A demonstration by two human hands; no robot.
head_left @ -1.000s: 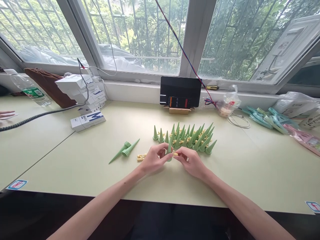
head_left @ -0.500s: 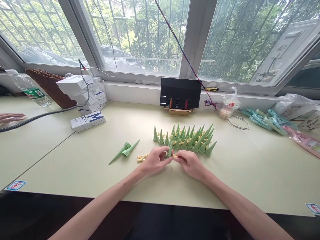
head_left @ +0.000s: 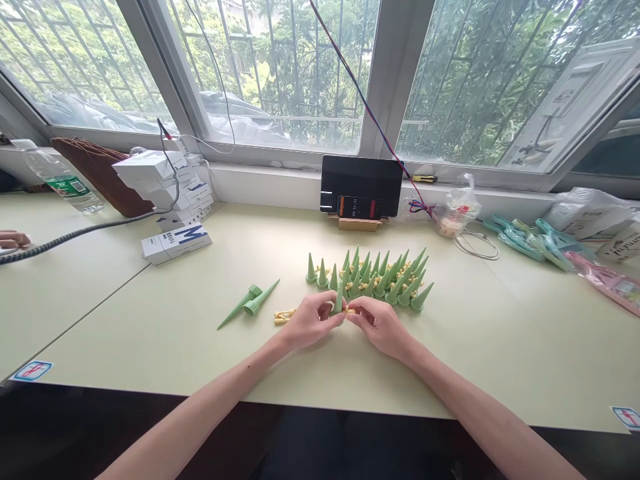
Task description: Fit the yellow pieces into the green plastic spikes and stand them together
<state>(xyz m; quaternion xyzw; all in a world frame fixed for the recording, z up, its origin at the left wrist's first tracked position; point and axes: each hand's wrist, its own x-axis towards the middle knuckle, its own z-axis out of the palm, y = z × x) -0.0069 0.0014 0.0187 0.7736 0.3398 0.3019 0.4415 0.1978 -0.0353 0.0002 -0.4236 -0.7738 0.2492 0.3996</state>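
A green plastic watering spike [head_left: 339, 301] stands tip up in the grip of my left hand [head_left: 311, 321], its base partly hidden by the fingers. Close against its right side, my right hand [head_left: 379, 323] pinches a small yellow valve [head_left: 349, 310], most of which the fingertips cover. Just behind my hands is a block of similar upright green spikes [head_left: 395, 290] with yellow pieces on them. Left of my left hand lie loose yellow valves [head_left: 283, 316], partly hidden by it. Two more green spikes [head_left: 257, 298] rest on their sides farther left.
White boxes [head_left: 176, 243] are stacked at the back left beside a coiled black cable [head_left: 100, 223]. A phone [head_left: 357, 207] leans on a dark screen [head_left: 363, 179] at the back. Bagged items [head_left: 530, 243] lie at the right. Another person's hand [head_left: 14, 240] shows at the left edge.
My hands stay almost in place, with the green spike and yellow valve still held; the fingers shift only slightly. The other person's hand at the left edge has drawn back and curled.
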